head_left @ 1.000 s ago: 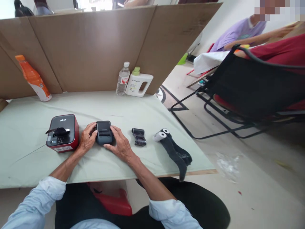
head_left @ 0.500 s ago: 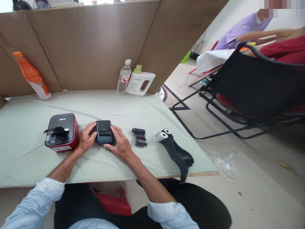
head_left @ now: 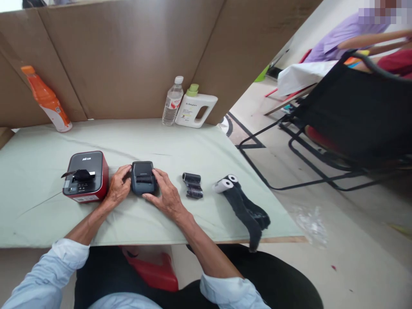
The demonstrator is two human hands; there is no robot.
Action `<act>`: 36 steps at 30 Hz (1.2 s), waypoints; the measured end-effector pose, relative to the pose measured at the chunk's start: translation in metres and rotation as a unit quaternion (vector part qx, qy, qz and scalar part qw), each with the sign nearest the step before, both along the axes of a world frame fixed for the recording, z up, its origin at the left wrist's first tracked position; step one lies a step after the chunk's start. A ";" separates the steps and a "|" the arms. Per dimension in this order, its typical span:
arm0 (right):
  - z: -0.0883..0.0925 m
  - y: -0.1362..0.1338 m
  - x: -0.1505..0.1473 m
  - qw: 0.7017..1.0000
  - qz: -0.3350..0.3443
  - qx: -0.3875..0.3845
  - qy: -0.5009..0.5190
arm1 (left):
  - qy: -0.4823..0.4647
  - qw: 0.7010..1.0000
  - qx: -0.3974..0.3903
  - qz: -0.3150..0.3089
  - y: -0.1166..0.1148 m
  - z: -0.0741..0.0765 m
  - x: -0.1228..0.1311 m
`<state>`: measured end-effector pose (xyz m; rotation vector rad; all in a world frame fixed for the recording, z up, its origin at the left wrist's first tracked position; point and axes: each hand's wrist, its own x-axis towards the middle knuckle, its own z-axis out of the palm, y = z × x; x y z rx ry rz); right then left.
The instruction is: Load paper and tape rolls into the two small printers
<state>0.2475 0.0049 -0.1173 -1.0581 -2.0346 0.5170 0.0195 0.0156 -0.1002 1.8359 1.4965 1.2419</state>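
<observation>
A small dark portable printer [head_left: 143, 168] lies on the table between my hands. My left hand [head_left: 118, 187] holds its left side with curled fingers. Against its right side is my right hand [head_left: 167, 193], the fingers along the upper edge and the thumb near the lower corner. Left of my left hand stands a larger red and black printer [head_left: 87, 165], a black strip sticking out of its top slot. Two small dark ribbon rolls [head_left: 194, 191] lie right of my right hand. Farther right, white paper rolls [head_left: 223, 186] trail long black strips [head_left: 240, 210] over the table's front edge.
A pale green cloth covers the table [head_left: 128, 139]. Along the cardboard wall [head_left: 128, 56] stand an orange bottle [head_left: 48, 98], a clear water bottle [head_left: 173, 103] and a white jug [head_left: 195, 109]. A black folding chair [head_left: 347, 111] and people are to the right. Clear plastic [head_left: 310, 225] lies on the floor.
The whole view has shifted slightly, so most things sit a little farther right. Both hands keep their places on the portable printer.
</observation>
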 end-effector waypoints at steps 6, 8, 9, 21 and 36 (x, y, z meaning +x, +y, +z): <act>-0.004 0.001 0.001 1.000 0.010 0.009 0.014 | 0.034 0.999 0.010 -0.021 0.000 -0.002 -0.003; -0.006 0.001 0.002 1.000 0.013 0.011 0.021 | 0.031 0.999 0.008 -0.035 0.000 -0.003 -0.003; -0.007 0.001 0.002 1.000 0.012 0.012 0.023 | 0.027 0.999 0.007 -0.042 0.000 -0.003 -0.004; -0.013 0.002 0.003 0.999 -0.010 0.021 0.036 | 0.047 0.999 -0.006 -0.012 -0.005 0.004 0.003; -0.011 0.004 0.002 0.999 -0.005 0.007 0.040 | -0.005 0.999 -0.027 -0.015 -0.004 0.009 0.001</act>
